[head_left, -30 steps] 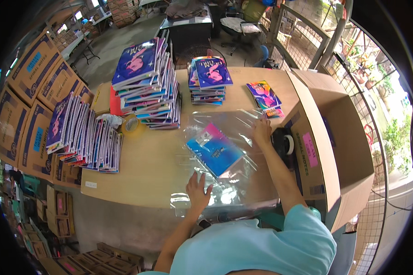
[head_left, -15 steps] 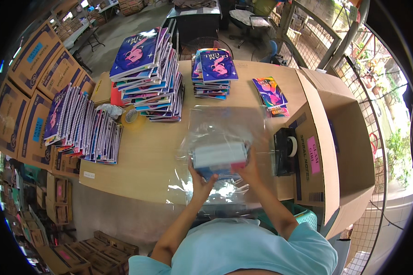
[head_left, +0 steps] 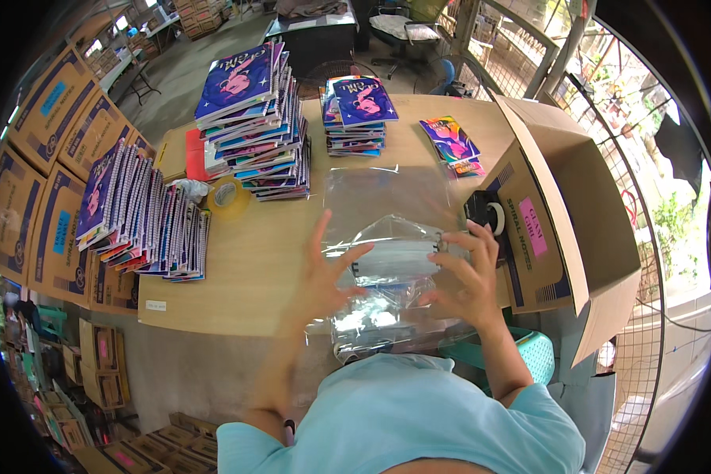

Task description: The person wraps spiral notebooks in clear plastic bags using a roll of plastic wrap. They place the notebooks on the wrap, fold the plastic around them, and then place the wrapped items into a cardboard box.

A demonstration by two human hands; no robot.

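Clear plastic film (head_left: 383, 189) lies spread over the middle of the table and runs to its front edge. On or under it sits a small pale bundle, apparently a stack of spiral notebooks (head_left: 395, 265), seen through glare. My left hand (head_left: 320, 272) is beside the stack's left end, fingers spread, somewhat blurred and holding nothing. At the stack's right end is my right hand (head_left: 472, 276), its fingers apart and bent, with fingertips at the stack's edge. Whether they press on it, I cannot tell.
Tall notebook piles (head_left: 253, 134) stand at the back left, with a shorter pile (head_left: 359, 114) beside them. A tape roll (head_left: 227, 197) lies near them. To the right are a black tape dispenser (head_left: 482, 209), loose notebooks (head_left: 450, 141) and an open carton (head_left: 537, 229). Closed cartons (head_left: 51, 186) rise at far left.
Both hands have let go of the notebook stack and spread their fingers. The left has moved left and the right has moved right. The stack now rests lower on the film.
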